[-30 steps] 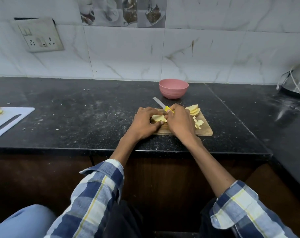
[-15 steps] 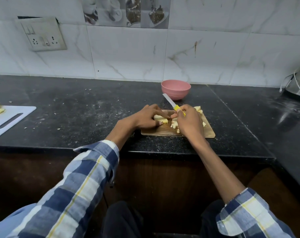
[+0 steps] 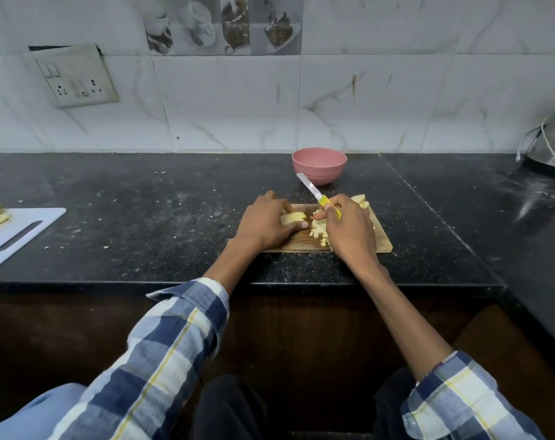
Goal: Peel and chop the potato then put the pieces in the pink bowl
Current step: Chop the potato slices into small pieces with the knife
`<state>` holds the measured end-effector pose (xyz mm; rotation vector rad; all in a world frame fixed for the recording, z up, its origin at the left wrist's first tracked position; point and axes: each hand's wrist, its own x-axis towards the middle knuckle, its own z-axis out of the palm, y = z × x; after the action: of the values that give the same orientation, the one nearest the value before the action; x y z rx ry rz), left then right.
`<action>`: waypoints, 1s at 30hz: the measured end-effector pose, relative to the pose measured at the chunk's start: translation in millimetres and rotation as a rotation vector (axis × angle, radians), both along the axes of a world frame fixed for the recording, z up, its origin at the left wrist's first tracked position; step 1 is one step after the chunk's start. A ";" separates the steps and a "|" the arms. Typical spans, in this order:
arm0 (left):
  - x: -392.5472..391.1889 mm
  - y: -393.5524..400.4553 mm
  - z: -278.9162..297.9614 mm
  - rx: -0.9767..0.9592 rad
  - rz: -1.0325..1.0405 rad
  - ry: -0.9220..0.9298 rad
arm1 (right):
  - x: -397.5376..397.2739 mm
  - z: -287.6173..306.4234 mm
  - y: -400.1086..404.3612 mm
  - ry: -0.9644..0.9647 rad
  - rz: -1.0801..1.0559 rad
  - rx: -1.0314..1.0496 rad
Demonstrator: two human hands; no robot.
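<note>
A wooden cutting board (image 3: pixel 382 242) lies near the front edge of the black counter. My left hand (image 3: pixel 266 222) grips a peeled potato piece (image 3: pixel 292 217) on the board's left part. My right hand (image 3: pixel 349 230) holds a yellow-handled knife (image 3: pixel 315 195), its blade pointing up and away toward the pink bowl (image 3: pixel 319 165). Chopped potato pieces (image 3: pixel 319 230) lie between my hands, and potato slices (image 3: pixel 360 200) show behind my right hand. The pink bowl stands behind the board; its inside is hidden.
A white cutting board (image 3: pixel 22 236) with pale slices on it lies at the counter's left edge. A metal appliance (image 3: pixel 553 141) with a cord stands at the far right. A wall socket (image 3: pixel 74 76) is on the tiled wall.
My right hand has moved right, away from my left, lifting the knife blade off the potato. Chopped pieces now show between my hands. My view has shifted.
</note>
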<state>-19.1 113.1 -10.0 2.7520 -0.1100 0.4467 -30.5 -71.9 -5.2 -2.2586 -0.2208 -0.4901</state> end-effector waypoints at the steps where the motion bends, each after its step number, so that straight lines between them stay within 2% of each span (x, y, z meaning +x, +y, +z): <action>1: 0.7 1.8 -0.2 -0.006 -0.006 0.013 | 0.2 0.0 1.3 -0.005 0.007 -0.009; 4: 0.3 12.0 6.0 -0.115 -0.105 0.144 | 6.1 0.6 8.1 0.002 0.030 -0.060; 7: 0.4 22.0 12.7 -0.113 -0.232 0.202 | 12.1 5.0 14.7 0.050 0.026 -0.134; 13: -8.7 18.5 16.5 -0.169 -0.242 0.108 | 13.6 9.7 21.5 0.074 0.033 -0.261; 18: -11.2 11.1 16.6 -0.179 -0.254 0.037 | 10.1 9.9 15.9 0.026 0.026 -0.262; 21: -6.7 9.0 6.4 -0.179 -0.191 0.028 | 4.9 15.0 10.0 -0.040 0.003 -0.255; 24: -2.3 6.9 -7.1 -0.221 -0.152 0.014 | -7.4 22.4 5.2 -0.132 -0.052 -0.336; 30: -3.2 2.1 -16.9 -0.285 -0.116 -0.067 | -31.4 23.3 9.5 -0.066 -0.095 -0.486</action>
<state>-22.3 115.2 -26.9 2.4377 -0.2051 0.4831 -61.8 -62.4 18.2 -2.7382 -0.2920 -0.6130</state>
